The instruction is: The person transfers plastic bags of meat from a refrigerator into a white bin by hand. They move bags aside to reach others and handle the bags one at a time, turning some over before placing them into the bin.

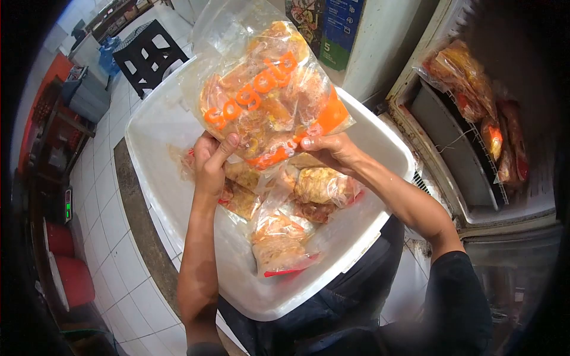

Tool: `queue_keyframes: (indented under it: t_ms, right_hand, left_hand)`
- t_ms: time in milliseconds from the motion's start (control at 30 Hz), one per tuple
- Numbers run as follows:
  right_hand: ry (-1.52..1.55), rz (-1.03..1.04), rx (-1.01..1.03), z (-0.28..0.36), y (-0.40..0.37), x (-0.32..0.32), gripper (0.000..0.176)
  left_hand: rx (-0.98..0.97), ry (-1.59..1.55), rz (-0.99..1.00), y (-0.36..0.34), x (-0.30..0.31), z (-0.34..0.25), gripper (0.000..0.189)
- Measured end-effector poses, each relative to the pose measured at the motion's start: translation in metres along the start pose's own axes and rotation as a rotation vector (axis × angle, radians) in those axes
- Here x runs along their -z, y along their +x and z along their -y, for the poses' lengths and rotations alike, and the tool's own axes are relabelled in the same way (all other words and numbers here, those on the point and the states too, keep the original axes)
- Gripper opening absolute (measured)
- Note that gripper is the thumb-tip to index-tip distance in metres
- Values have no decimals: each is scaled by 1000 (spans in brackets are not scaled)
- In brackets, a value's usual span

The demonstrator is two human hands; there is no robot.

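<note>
A clear plastic bag of marinated meat pieces [279, 95], printed with orange lettering, is held up over a white plastic tub [160, 154]. My left hand [212, 160] grips its lower left edge, thumb on the front. At the lower right edge my right hand [333, 149] pinches the same bag, thumb also in front. Below, inside the tub, lie several more bags of meat, among them a bag with a red edge [284, 243] and a yellowish bag [323, 187]. The fingers behind the held bag are mostly hidden.
To the right stands an open fridge or freezer with bagged meat [463, 77] on a wire shelf [475, 133]. A black plastic chair [148, 53] is beyond the tub. Red buckets [71, 279] and a grey bin [89, 95] stand at the left on white floor tiles [119, 261].
</note>
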State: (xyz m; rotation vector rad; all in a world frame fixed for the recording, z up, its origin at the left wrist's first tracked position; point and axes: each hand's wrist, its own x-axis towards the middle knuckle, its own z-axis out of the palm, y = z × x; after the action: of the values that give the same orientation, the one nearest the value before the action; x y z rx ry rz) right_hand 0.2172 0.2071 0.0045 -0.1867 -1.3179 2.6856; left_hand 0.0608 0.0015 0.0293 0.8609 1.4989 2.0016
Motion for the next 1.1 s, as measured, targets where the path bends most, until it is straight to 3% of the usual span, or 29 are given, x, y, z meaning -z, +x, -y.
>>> queue_keyframes:
  t_ms: [167, 267, 367, 600, 900, 1100]
  right_hand:
    - [52, -26, -3, -9, 3, 4, 34]
    - [-77, -58, -97, -17, 4, 3, 33]
    - [-113, -12, -26, -20, 0, -13, 36]
    - [84, -32, -38, -19, 0, -15, 47]
    - [-11, 41, 2, -13, -2, -19, 69]
    - [-71, 23, -24, -7, -4, -19, 75]
  left_hand:
    - [-55, 48, -156, -8, -34, -3, 46]
    - [35, 228, -245, -9, -40, -6, 44]
    - [54, 215, -337, -5, -42, -6, 41]
    - [57, 98, -170, 1, -31, -10, 42]
    - [-54, 31, -95, 3, -28, -16, 42]
    - [-70, 55, -47, 2, -26, -20, 46]
